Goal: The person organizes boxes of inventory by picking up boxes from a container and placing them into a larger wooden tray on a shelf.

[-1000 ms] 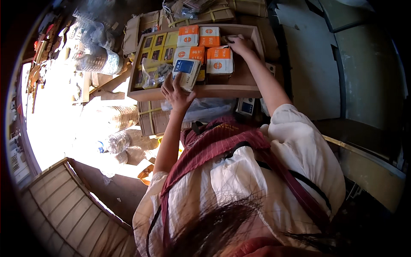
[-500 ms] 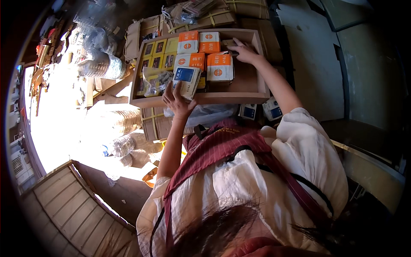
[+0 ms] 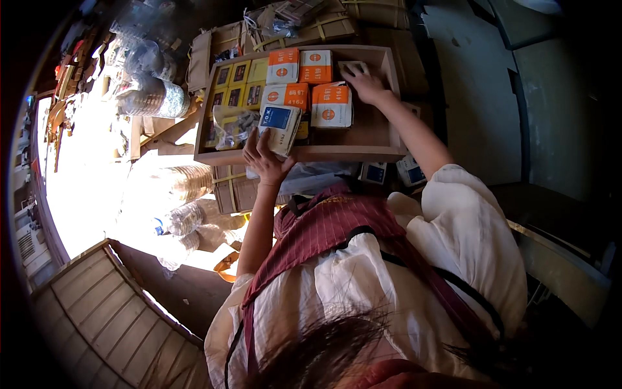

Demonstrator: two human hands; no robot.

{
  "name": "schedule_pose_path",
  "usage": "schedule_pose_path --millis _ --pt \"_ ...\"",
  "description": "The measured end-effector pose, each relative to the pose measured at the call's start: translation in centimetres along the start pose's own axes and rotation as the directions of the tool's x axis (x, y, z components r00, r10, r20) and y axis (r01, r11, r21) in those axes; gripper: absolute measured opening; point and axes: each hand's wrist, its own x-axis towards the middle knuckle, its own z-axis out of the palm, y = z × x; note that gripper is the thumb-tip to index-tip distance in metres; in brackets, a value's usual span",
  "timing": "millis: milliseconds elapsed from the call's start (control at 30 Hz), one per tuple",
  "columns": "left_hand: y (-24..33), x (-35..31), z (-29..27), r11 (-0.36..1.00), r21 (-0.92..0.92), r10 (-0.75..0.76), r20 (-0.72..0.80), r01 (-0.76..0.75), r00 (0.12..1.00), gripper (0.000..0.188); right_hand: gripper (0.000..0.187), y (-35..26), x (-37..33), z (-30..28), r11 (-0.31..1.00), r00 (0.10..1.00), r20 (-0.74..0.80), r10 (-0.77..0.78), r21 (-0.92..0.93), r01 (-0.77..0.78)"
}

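Well, both hands are at the wooden tray [image 3: 285,155], and the two sides ask for different touches. The left hand [image 3: 265,157] has its fingers along one side of the blue-labelled box [image 3: 280,128] and its thumb at the near corner, pinching it by its near end. That box sits tilted inside the tray's near edge, overlapping the orange-and-white boxes [image 3: 332,104] behind, so a light, level hold suits it best: squeeze too hard and the worn card could crumple, let it tip and it could knock its neighbours. Over at the far right corner, the right hand [image 3: 364,86] reaches in with its fingers somewhat spread across a small drab packet [image 3: 353,66]; it's dim there, and I can't tell whether the fingers grip it or merely rest on it. Flat fingertips and an unhurried wrist are the thing, keeping the forearm up off the tray's right wall. Mind the left, too: the clear plastic bag [image 3: 228,129] lies just beside the blue-labelled box, over some yellow boxes [image 3: 236,95], and loose film like that could easily snag a knuckle.
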Motion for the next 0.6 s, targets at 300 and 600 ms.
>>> schedule_pose_path --millis 300,600 --pt "-0.9 -0.7 0.1 0.999 0.028 0.024 -0.012 -0.024 1.000 0.081 0.054 -1.3 -0.2 -1.2 0.996 0.984 0.159 0.075 -0.065 -0.065" --pt "-0.4 -0.8 0.3 1.000 -0.004 0.004 -0.031 -0.004 0.999 0.077 0.032 -1.4 2.2 0.7 0.976 0.997 -0.069 0.027 0.219 -0.011"
